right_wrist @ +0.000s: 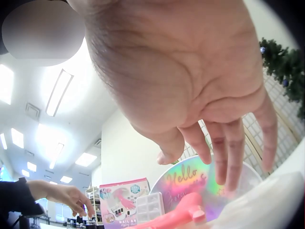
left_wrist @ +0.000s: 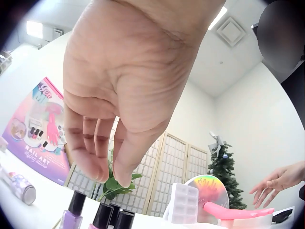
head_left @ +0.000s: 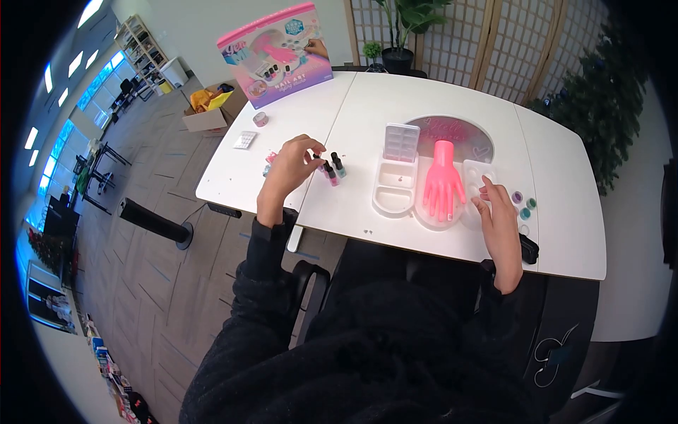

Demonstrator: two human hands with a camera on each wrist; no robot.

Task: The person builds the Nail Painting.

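Observation:
My left hand hovers over a small cluster of nail polish bottles, fingers bent downward with nothing between them. Below its fingertips in the left wrist view stands a lavender polish bottle with a black cap. A pink polish bottle and a teal one stand beside it. My right hand hangs with loose fingers over the right side of a white palette, holding nothing. Left of that hand, a pink model hand lies on a white base with its fingers toward me.
A white compartment tray with a lidded box adjoins the model hand, before a shiny mirror panel. Small purple and green pots sit at right. The product box stands at the back left near a tape roll.

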